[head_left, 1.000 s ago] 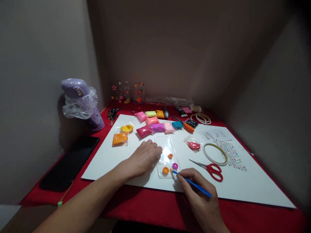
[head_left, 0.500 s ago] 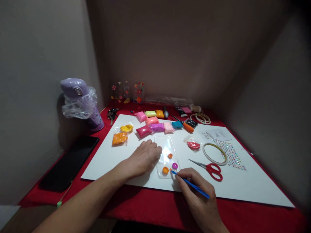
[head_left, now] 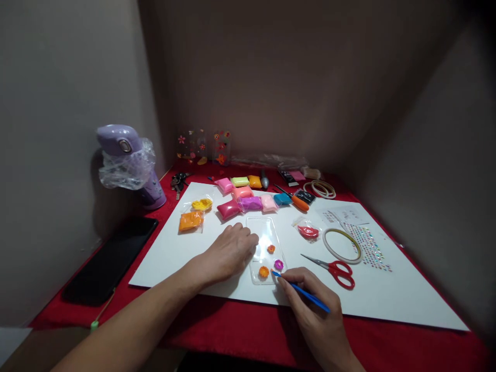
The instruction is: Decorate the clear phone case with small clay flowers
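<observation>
Presently, right hand (head_left: 315, 310): low and near, its thumb and fingers pinching a slim blue stick (head_left: 306, 295).
Blue stick: slanting, its far tip over the lower right part of the clear case, close to a small orange bit; whether the two touch is too small to tell.
Left hand (head_left: 232, 250): resting at the left edge of the case, back of the hand up, fingers curled; I cannot tell whether they grip the edge, since the undersides are hidden.
Clear case (head_left: 263, 231): flat on the white board (head_left: 395, 305), between the two hands.
Flowers on the case: a larger orange flower (head_left: 263, 272) near the bottom, a purple flower (head_left: 278, 265) to its right, a small orange flower (head_left: 271, 249) higher up.
Right side of the board: red packet (head_left: 309, 232), roll of tape (head_left: 334, 256), red-handled scissors (head_left: 341, 274) lying just beside the tape, sheet of shiny stickers (head_left: 368, 245) farther right.
Left side of the board: yellow packet (head_left: 202, 205) behind an orange packet (head_left: 191, 221).
Far edge: a cluster of bright packets (head_left: 251, 203), and an orange-handled tool (head_left: 300, 203) beside a black packet (head_left: 305, 197).
Red-covered surface (head_left: 217, 330): under the board, with a black phone (head_left: 112, 258), keys (head_left: 179, 182) and a purple bottle (head_left: 120, 139) at the left.
</observation>
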`<state>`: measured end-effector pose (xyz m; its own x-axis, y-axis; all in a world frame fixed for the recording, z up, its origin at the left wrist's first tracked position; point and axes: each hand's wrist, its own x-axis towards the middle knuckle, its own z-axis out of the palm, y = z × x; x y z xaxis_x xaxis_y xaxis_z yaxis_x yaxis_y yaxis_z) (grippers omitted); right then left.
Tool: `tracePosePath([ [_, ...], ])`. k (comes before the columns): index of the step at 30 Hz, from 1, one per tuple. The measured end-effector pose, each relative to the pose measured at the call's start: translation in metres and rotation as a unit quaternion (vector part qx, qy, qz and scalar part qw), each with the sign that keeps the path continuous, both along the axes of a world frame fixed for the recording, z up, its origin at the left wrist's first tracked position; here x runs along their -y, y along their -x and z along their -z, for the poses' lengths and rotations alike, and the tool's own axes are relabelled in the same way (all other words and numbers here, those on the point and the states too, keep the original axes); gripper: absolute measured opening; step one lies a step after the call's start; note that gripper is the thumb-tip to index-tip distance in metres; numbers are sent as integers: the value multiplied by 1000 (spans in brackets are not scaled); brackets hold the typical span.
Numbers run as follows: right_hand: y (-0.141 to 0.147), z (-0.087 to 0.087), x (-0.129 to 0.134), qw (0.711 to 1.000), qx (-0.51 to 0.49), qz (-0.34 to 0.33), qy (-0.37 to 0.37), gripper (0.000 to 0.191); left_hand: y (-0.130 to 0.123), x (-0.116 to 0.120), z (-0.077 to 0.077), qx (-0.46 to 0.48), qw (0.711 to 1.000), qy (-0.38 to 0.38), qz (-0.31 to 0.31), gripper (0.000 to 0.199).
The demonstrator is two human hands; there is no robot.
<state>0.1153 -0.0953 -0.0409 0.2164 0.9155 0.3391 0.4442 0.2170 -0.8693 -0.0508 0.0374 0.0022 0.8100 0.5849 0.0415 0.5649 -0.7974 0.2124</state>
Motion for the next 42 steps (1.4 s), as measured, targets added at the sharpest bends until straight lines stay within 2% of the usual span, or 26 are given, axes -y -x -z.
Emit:
tracePosePath([
  [8,1,0,4,999,-21,49,1,10,2,0,2,4,1000,-5,4,13],
  [14,1,0,1,999,-11,33,9,12,2,1,2,8,1000,1,4,14],
  [20,1,-2,2,998,-12,61,-2,13,2,0,2,3,1000,-10,5,13],
  [26,0,-1,3,999,-2,37,19,15,1,1,-1,1,1000,1,3,13],
  [31,0,0,3,998,-9,54,16,14,1,1,0,-2,1000,-7,1,13],
  [42,-1,-2,5,999,-3,43,18,16,3,0,2,5,1000,-7,4,12],
])
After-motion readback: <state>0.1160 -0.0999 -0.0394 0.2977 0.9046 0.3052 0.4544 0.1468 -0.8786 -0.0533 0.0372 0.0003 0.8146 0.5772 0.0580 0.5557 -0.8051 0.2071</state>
